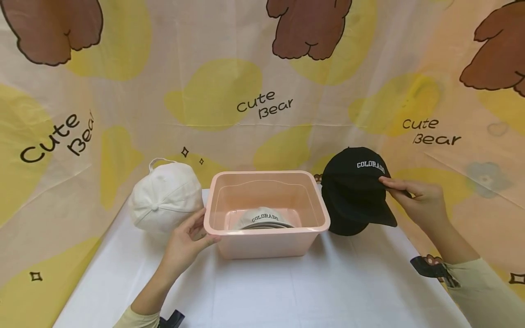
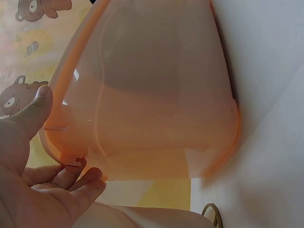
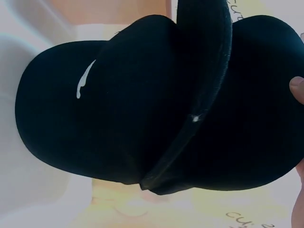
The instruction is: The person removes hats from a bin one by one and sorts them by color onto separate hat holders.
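A pink plastic bin (image 1: 262,246) stands on the white table, and my left hand (image 1: 186,241) grips its near left corner, thumb toward the front and fingers at the side. In the left wrist view, the thumb and curled fingers lie about the rim of the bin (image 2: 142,118). Inside rests a pale cap (image 1: 264,219) lettered COLORADO. To the right, my right hand (image 1: 422,205) pinches the edge of a black cap (image 1: 352,182), also lettered COLORADO. The right wrist view shows the black cap (image 3: 118,109) close up; whether a second one overlaps it I cannot tell.
Left of the bin is a white cap (image 1: 168,196) with a strap loop at its top, close to my left hand. A patterned cloth (image 1: 229,150) with bears and lettering hangs behind and beside the white-covered table (image 1: 262,291).
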Motion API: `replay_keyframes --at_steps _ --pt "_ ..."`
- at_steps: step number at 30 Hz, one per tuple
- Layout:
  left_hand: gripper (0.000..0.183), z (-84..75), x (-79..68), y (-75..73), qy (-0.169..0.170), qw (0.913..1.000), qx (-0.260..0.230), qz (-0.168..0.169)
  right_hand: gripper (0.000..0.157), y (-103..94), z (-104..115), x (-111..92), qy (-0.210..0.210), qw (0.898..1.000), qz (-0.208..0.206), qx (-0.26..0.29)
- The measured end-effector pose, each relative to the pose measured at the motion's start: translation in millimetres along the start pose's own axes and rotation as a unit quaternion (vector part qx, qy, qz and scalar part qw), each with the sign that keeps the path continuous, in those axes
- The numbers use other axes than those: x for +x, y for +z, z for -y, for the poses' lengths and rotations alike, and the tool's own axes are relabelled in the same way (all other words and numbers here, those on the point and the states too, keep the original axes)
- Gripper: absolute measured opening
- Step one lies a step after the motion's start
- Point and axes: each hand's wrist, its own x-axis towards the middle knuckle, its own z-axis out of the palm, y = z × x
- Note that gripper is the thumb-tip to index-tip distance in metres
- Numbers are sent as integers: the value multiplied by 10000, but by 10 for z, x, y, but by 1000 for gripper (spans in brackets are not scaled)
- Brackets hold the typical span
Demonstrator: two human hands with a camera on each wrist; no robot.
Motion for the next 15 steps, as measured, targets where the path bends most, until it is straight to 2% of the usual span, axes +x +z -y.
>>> replay_keyframes --at_steps 5,11,15 --pt "89 3 -1 -5 -24 10000 7 -1 42 6 -1 -50 4 9996 -65 266" --pt "89 9 5 -2 -27 10000 52 -18 12 2 55 -65 -100 9977 -35 670" --pt "89 -1 4 -5 -19 9999 100 -30 16 -1 131 -61 -140 9946 95 1019"
